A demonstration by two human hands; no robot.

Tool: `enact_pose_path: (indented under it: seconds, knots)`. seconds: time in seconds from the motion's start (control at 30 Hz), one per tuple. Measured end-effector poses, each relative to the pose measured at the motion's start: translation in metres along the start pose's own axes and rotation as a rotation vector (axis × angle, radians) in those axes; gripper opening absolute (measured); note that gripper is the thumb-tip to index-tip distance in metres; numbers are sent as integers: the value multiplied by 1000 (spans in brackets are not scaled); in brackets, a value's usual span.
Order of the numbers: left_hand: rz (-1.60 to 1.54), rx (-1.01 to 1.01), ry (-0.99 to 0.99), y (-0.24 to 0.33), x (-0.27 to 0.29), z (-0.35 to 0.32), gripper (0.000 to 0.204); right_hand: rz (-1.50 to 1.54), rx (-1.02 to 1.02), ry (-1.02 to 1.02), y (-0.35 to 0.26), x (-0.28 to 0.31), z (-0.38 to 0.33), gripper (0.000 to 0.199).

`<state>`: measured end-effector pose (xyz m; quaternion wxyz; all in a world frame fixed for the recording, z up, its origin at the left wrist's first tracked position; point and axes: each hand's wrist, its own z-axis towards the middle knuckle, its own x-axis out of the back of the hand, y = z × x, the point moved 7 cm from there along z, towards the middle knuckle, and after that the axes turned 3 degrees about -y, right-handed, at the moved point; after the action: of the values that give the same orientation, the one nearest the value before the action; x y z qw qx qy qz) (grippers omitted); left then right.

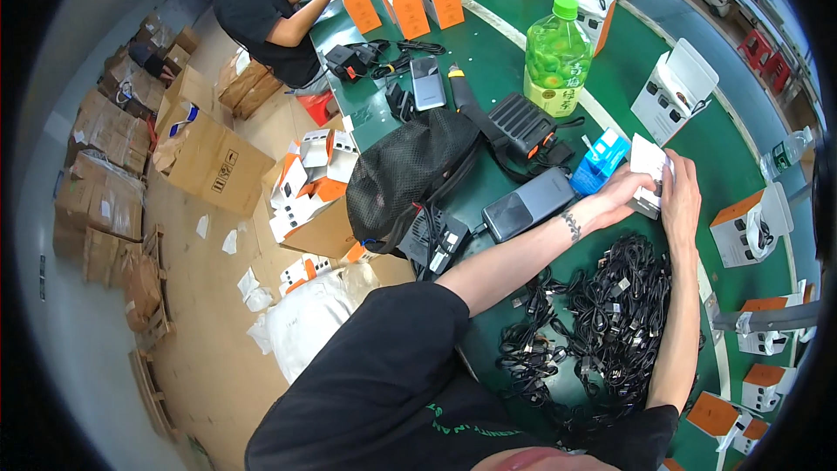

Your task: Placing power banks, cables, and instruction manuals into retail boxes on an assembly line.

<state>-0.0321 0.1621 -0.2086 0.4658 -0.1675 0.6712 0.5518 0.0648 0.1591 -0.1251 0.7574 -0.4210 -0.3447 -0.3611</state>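
Both my hands meet at the right of the green table, around a small white carton with a raised flap. My left hand grips its near left side with curled fingers. On its right side, my right hand is closed against it; the inside of the carton is hidden. Just left of the carton stands a blue packet. A grey power bank lies by my left forearm. Between my forearms spreads a big heap of bundled black cables.
A green-capped bottle, a black mesh bag and a black ribbed device stand beyond my left arm. White-and-orange boxes line the table's far and right sides. A person works at the far left. Brown cartons sit on the floor.
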Motion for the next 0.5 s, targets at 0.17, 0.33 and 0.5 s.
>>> enact_pose_path:
  seconds: [0.17,0.33,0.5]
  knots:
    - [4,23,23,-1,3,-1,38,9,-14,-12,0,-1,0,27]
    - [-10,-3,34,2,2,-4,37,2,-1,-7,-1,-3,1,27]
    - [-3,19,59,3,0,-7,36,15,-13,-8,2,-4,-1,27]
